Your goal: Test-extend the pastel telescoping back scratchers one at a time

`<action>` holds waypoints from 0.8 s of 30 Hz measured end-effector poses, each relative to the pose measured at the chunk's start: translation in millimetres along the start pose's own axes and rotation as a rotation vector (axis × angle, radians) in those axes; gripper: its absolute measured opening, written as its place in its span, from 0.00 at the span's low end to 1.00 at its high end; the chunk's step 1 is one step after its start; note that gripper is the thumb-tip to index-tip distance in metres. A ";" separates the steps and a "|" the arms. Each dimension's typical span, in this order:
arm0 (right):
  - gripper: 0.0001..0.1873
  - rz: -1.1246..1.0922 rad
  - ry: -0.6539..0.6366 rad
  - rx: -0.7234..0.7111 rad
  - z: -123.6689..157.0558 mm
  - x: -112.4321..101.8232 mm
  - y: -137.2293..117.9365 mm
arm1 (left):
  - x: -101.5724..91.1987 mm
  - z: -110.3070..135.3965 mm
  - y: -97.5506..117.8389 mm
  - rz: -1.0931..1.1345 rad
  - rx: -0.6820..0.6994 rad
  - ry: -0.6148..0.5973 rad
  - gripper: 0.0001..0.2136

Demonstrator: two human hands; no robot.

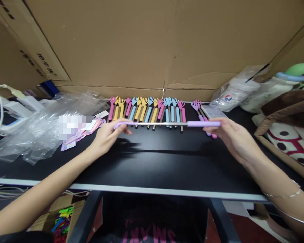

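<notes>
the left hand is closed in a light pinch around the claw end of a lavender scratcher, and the right hand grips the outer end of its handle, so the piece hangs level between the two hands, above the black tabletop. between the hands its thin metal shaft shows long and bare, which suggests that the drawing out of this one is done or nearly so; laying it down is not yet done, since both hands are on it. beyond the hands, a row of pink, yellow and blue scratchers lies side by side, claws pointing away, each looking short, with little bare shaft showing; which of these are already dealt with and which are left cannot be told. just beyond the right hand lies a purple and pink pair of scratchers, apart from the row, near a phone. just left of the left hand lie colourful cards, and farther left are clear plastic bags. beyond the right hand stands a bagged cup, with a cloth bag to that hand's right.
</notes>
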State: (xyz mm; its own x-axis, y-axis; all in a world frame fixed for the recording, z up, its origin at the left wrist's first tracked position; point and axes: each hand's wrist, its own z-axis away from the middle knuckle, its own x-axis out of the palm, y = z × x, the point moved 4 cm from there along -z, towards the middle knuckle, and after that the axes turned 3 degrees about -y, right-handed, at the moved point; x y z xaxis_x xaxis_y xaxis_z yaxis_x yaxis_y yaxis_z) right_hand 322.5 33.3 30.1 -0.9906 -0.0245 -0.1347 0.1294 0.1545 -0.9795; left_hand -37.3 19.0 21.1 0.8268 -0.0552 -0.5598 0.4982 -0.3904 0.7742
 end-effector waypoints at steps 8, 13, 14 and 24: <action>0.24 0.171 -0.298 0.046 6.7 19.4 3.0 | 13.3 -0.7 11.7 -0.108 -0.001 -0.104 0.21; 0.25 0.044 -0.317 0.096 1.5 17.8 6.8 | -1.8 -7.6 18.7 -0.128 0.030 0.060 0.15; 0.25 0.005 -0.287 0.105 -0.8 14.1 6.8 | -6.3 -9.1 18.5 -0.128 0.035 0.092 0.14; 0.11 -0.365 0.239 0.059 -10.1 -29.3 -7.7 | -28.9 -16.9 0.7 0.166 -0.019 0.253 0.15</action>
State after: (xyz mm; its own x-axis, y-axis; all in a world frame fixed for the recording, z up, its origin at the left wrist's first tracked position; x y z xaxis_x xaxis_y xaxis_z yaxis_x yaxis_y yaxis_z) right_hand 350.1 42.8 43.1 -0.9534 0.1635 0.2536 -0.2357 0.1214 -0.9642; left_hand -56.4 35.8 42.8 0.9350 0.1150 -0.3356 0.3536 -0.3782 0.8555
